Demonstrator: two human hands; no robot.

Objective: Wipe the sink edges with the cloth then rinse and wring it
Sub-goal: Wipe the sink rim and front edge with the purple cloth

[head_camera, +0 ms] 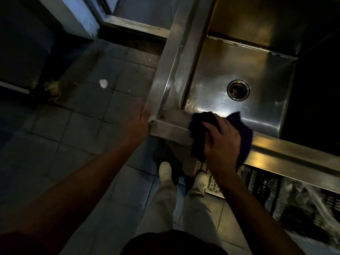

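My right hand point(221, 142) grips the dark purple cloth point(244, 137) bunched on the front rim of the stainless steel sink point(266, 142), near its corner, to scrub there. My left hand point(142, 117) seems to clasp the corner, bracing me.

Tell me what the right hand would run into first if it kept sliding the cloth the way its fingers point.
The right hand points up-left along the sink's front rim, so the cloth would probably reach the corner, then the left hand gripping there. Depth is hard to judge.
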